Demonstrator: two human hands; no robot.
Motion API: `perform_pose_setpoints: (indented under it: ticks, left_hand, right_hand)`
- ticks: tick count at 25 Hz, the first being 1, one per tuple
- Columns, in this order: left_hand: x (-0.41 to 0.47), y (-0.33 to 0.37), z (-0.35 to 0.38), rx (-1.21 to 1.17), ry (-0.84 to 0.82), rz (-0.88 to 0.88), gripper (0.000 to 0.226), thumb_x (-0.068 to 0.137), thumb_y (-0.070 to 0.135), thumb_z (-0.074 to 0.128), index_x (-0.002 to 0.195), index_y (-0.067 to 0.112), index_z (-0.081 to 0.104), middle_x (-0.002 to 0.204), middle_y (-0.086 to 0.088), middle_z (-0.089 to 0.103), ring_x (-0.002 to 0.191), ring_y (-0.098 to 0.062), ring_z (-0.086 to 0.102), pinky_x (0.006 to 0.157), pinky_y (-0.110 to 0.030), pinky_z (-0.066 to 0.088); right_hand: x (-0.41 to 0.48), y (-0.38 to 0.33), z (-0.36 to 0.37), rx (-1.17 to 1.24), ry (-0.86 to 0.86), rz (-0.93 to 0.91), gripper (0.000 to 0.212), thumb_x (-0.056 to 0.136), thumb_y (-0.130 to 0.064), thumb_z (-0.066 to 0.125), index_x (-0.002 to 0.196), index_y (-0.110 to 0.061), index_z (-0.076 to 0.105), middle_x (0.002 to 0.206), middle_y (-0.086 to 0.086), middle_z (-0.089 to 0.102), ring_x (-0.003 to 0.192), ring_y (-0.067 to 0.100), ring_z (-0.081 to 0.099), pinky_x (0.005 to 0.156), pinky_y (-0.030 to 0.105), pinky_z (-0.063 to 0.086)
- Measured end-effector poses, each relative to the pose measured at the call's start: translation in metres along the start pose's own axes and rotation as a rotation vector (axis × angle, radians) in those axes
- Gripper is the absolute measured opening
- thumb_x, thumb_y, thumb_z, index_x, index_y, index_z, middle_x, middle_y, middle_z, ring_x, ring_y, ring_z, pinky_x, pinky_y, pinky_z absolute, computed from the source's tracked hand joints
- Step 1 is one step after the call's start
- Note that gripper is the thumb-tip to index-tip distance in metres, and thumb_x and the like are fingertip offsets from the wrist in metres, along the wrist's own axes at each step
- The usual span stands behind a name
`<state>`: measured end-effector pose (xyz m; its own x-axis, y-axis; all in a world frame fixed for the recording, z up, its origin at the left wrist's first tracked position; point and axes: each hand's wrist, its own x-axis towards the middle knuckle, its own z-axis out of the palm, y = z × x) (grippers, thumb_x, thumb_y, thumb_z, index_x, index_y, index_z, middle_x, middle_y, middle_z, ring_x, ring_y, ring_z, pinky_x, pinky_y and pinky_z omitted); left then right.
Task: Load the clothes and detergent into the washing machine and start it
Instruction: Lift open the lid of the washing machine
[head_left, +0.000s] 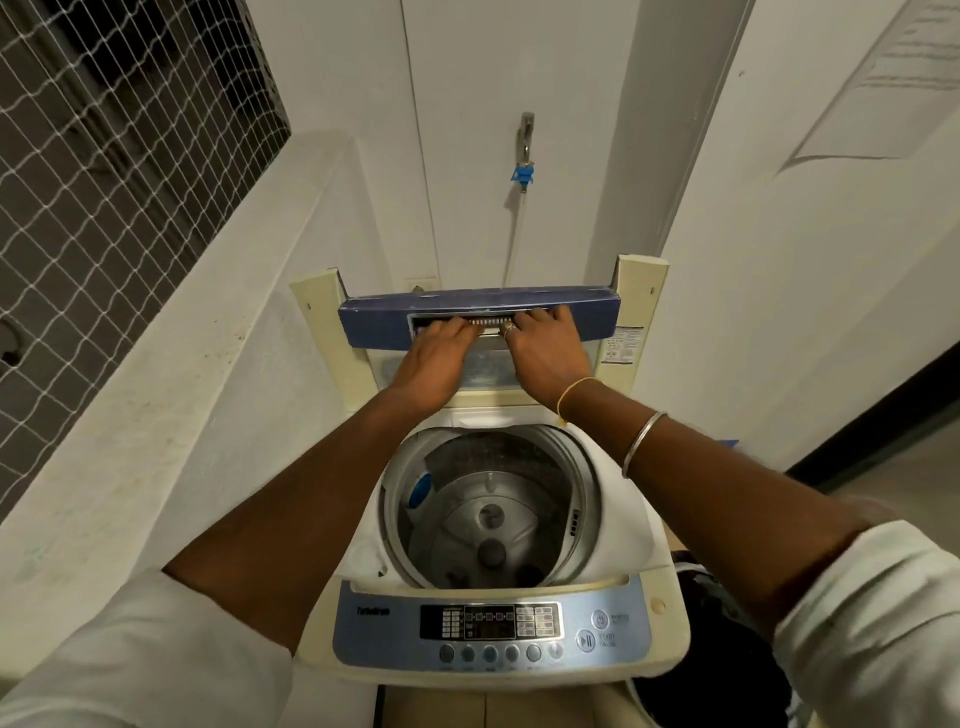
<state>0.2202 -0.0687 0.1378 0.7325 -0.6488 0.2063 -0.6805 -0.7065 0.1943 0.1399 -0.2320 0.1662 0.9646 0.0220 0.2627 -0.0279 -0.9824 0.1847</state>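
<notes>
A cream top-loading washing machine stands below me with its folding lid raised at the back. Both hands grip the lid's blue handle edge: my left hand on the left of the recess, my right hand on the right, fingers curled into it. The steel drum is open and holds no clothes. The blue control panel with its buttons faces me at the front. Dark clothes lie in a basket at the lower right, partly hidden by my right sleeve.
A tap with a blue connector and white hose is on the wall behind the machine. A white ledge with a netted window runs along the left. A white wall stands close on the right, with dark floor beyond it.
</notes>
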Motion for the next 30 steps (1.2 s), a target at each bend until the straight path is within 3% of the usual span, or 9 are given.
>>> perform_pose_setpoints:
  ticks: [3, 8, 13, 18, 25, 30]
  left_hand:
    - [-0.005, -0.004, 0.012, 0.015, -0.015, -0.010, 0.078, 0.085, -0.007, 0.063, 0.151, 0.026, 0.036, 0.149, -0.003, 0.046, 0.136, -0.028, 0.043, 0.115, -0.045, 0.038]
    - [-0.007, -0.004, 0.012, 0.142, -0.030, 0.032, 0.083, 0.086, -0.007, 0.059, 0.157, 0.020, 0.025, 0.156, -0.006, 0.037, 0.146, -0.027, 0.030, 0.126, -0.045, 0.013]
    - [-0.014, -0.003, 0.009, 0.122, -0.059, 0.051, 0.084, 0.087, -0.003, 0.060, 0.158, 0.019, 0.021, 0.158, -0.005, 0.032, 0.148, -0.026, 0.026, 0.125, -0.048, 0.014]
    - [-0.027, 0.000, 0.003, 0.097, -0.088, 0.026, 0.078, 0.094, 0.006, 0.057, 0.159, 0.018, 0.017, 0.165, -0.007, 0.020, 0.154, -0.026, 0.015, 0.126, -0.047, 0.013]
    - [-0.060, 0.026, -0.007, 0.020, 0.023, -0.030, 0.059, 0.105, 0.028, 0.043, 0.158, 0.016, 0.021, 0.165, -0.005, 0.024, 0.154, -0.023, 0.018, 0.127, -0.041, 0.011]
    - [-0.073, 0.036, -0.001, -0.010, -0.027, -0.035, 0.062, 0.106, 0.033, 0.037, 0.160, 0.016, 0.011, 0.168, -0.006, 0.007, 0.156, -0.023, 0.005, 0.126, -0.040, 0.001]
  right_hand:
    - [-0.008, -0.004, 0.011, 0.007, -0.042, 0.017, 0.048, 0.086, -0.017, 0.072, 0.132, -0.011, 0.060, 0.129, 0.011, 0.062, 0.123, 0.033, 0.053, 0.103, 0.047, 0.040]
    - [-0.011, -0.005, 0.015, 0.020, -0.111, 0.035, 0.065, 0.084, -0.015, 0.072, 0.144, -0.009, 0.046, 0.141, 0.013, 0.053, 0.133, 0.034, 0.045, 0.104, 0.047, 0.039]
    - [-0.019, -0.006, 0.017, 0.072, -0.151, 0.023, 0.078, 0.085, -0.010, 0.067, 0.154, -0.009, 0.030, 0.154, 0.013, 0.040, 0.143, 0.032, 0.035, 0.113, 0.046, 0.034]
    - [-0.036, -0.002, 0.023, 0.158, -0.185, -0.011, 0.084, 0.089, -0.005, 0.062, 0.159, -0.014, 0.017, 0.165, 0.012, 0.018, 0.153, 0.030, 0.013, 0.124, 0.048, 0.017]
    - [-0.061, -0.005, 0.019, 0.236, -0.150, 0.006, 0.070, 0.103, -0.033, 0.045, 0.159, -0.012, 0.010, 0.167, 0.011, 0.008, 0.154, 0.028, 0.004, 0.124, 0.045, 0.006]
    - [-0.079, -0.015, 0.019, 0.276, -0.182, 0.062, 0.071, 0.104, -0.044, 0.035, 0.159, -0.012, 0.004, 0.167, 0.010, 0.002, 0.154, 0.028, 0.000, 0.125, 0.045, 0.004]
